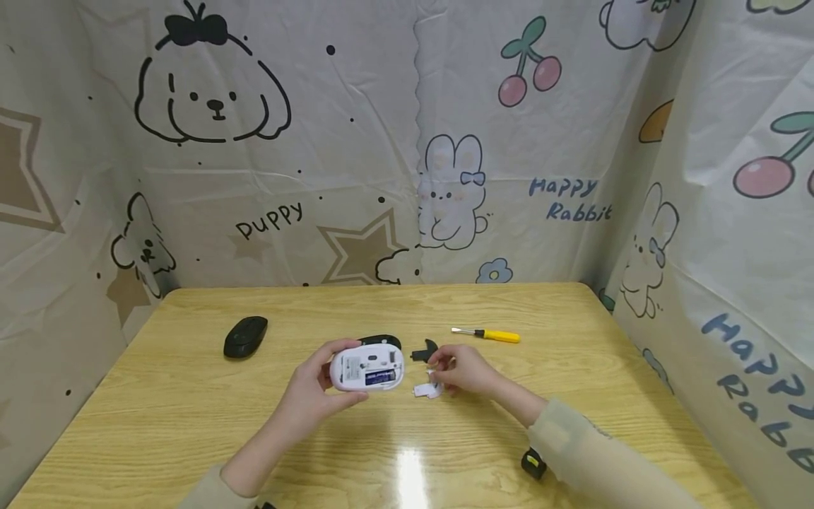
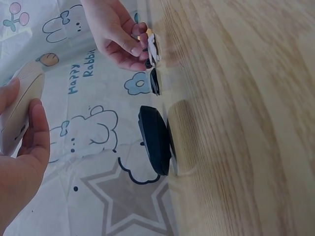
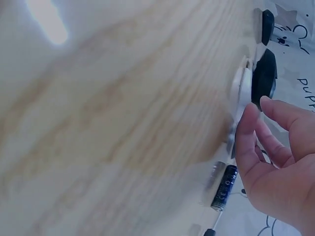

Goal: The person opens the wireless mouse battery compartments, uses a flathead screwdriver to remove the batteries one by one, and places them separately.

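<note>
My left hand (image 1: 311,382) holds a white computer mouse (image 1: 350,380) above the table, fingers on its far side and thumb below. Its underside faces me, with the battery compartment uncovered and a dark blue battery (image 1: 380,377) inside. To the right, low over the tabletop, my right hand (image 1: 467,371) pinches the edge of a white battery cover (image 1: 421,390). Part of that cover is hidden behind the fingers. A black battery cover (image 1: 421,355) lies just beyond it. Close to the right hand lies a loose battery (image 3: 225,187), seen in the right wrist view.
A black mouse (image 1: 389,341) lies behind the white one, partly hidden. Another black mouse (image 1: 245,337) sits at the left. A yellow-handled screwdriver (image 1: 499,336) lies at the back right. Near my right sleeve is a small black object (image 1: 533,464). Printed curtains surround the wooden table (image 1: 159,410).
</note>
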Available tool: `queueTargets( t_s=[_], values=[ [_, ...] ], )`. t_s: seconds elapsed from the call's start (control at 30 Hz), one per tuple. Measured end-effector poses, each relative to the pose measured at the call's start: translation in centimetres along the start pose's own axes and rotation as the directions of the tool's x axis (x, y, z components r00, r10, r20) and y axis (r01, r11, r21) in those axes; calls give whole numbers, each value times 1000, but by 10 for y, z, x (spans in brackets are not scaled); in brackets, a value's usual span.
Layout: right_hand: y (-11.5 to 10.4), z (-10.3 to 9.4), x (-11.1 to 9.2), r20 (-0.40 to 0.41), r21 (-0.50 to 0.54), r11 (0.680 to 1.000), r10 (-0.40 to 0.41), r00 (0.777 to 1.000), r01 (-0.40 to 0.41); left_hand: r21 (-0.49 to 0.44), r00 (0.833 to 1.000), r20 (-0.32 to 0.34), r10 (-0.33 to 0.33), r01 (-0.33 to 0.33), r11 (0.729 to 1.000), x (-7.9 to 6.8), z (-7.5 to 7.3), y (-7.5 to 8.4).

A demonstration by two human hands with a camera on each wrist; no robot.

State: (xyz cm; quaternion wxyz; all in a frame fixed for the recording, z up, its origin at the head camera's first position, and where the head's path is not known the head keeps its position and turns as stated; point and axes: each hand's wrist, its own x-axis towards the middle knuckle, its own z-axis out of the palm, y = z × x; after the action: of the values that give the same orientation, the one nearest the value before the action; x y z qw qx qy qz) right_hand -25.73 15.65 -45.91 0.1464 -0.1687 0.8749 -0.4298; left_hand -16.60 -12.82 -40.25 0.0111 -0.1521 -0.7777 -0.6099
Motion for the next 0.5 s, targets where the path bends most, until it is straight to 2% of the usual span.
queueTargets(
  t_s=[0.17,0.3,0.4,0.5],
  values=[
    [-7,-7,-3,-28,-94,995,-47,999,44,-31,1000,-4,11,-12,999,-1,0,0],
    [-14,-14,-6,-74,-201,974,-123,990,106,-55,1000,-25,8,-9,998,-1,0,0],
    [-16,-21,-8,-98,-248,959,-169,981,140,-55,999,-43,-8,6,998,-1,-1,0],
    [-16,-27,-9,-112,-253,954,-197,974,164,-57,999,-49,-8,5,998,0,-2,-1]
  ],
)
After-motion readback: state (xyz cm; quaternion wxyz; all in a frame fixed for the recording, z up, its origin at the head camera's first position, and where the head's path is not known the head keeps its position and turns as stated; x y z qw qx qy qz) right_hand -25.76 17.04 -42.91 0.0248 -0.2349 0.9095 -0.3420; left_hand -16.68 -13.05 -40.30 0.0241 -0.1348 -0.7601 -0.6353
